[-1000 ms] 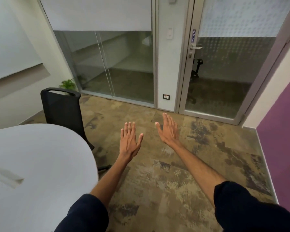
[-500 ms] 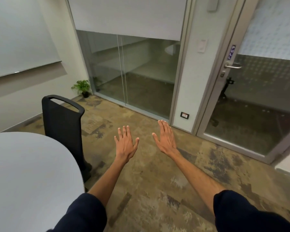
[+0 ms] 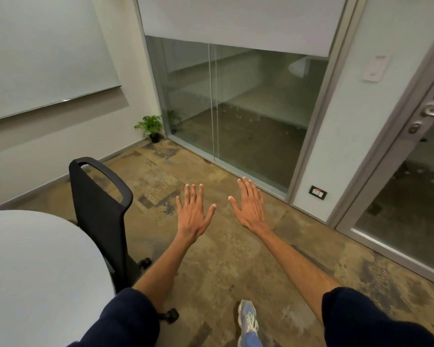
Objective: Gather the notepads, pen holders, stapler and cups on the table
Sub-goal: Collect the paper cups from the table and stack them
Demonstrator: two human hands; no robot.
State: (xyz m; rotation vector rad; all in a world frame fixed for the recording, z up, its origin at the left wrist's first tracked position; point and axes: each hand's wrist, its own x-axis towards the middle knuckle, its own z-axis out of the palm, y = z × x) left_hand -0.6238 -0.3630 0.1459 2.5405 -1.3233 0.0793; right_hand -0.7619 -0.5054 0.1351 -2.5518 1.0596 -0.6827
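Hovering in head view over floor (image 3: 211,259): two hands, left hand (image 3: 193,216) and right hand (image 3: 251,209), flat, fingers straight and spread, holding nothing, near each other but apart, fingertips toward glass partition (image 3: 236,108). One white bench (image 3: 35,271) lower left, partly in frame. One black chair (image 3: 98,209) just beside it. One potted plant (image 3: 149,126) in far corner. Where notepads, pen holders, stapler and cups are: cannot tell.

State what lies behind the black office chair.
Behind the chair show patterned floor, a wall and a small potted plant in the corner. Its backrest covers the floor directly behind; the table hides its seat.
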